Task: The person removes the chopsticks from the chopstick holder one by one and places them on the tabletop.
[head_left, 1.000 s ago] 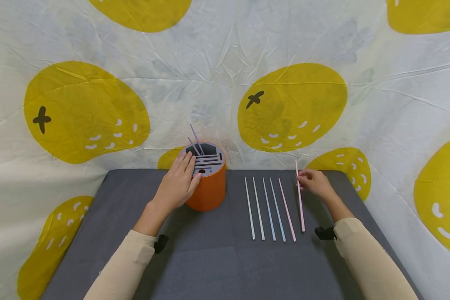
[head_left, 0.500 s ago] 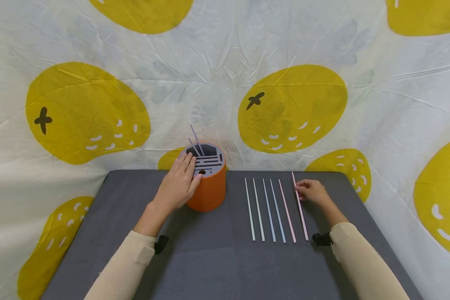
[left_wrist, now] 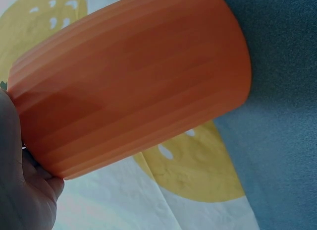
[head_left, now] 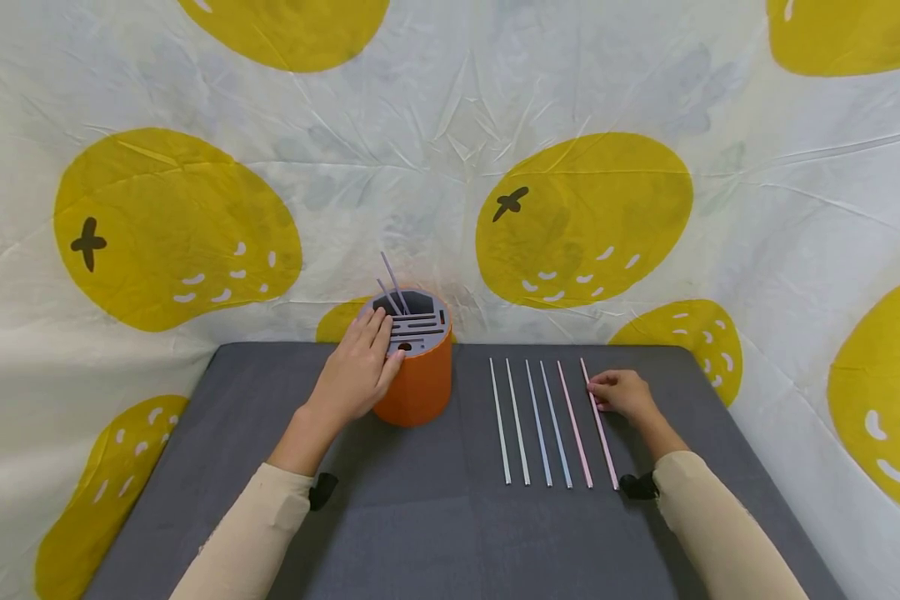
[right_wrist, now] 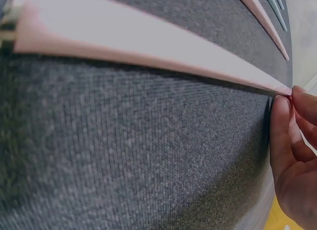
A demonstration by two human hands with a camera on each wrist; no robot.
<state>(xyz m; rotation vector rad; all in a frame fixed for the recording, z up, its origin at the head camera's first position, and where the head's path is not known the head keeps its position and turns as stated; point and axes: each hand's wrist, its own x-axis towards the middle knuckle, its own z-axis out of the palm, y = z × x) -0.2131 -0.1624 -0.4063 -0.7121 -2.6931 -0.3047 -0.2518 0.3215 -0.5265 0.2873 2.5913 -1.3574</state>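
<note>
My right hand (head_left: 622, 393) pinches a pink chopstick (head_left: 606, 446) near its thin far end; in the right wrist view, thumb and fingertips meet at that end while the chopstick (right_wrist: 129, 39) lies along the dark cloth. A second pink chopstick (head_left: 574, 425) lies just left of it. At the centre-left, my left hand (head_left: 356, 367) rests with straight fingers on the grey slotted top of an orange utensil holder (head_left: 416, 396). Its orange wall (left_wrist: 133, 81) fills much of the left wrist view. Two purple chopsticks (head_left: 392, 279) stand tilted in the holder's rear opening.
Left of the pink pair lie two blue chopsticks (head_left: 554, 425) and two pale green chopsticks (head_left: 498, 425), all in one row. The dark grey table (head_left: 435, 533) ends at a white cloth backdrop (head_left: 420, 100) printed with yellow fruit.
My right hand has brought the pink chopstick down and nearer, laying it beside the row at a slight slant. The left hand stays on the utensil holder.
</note>
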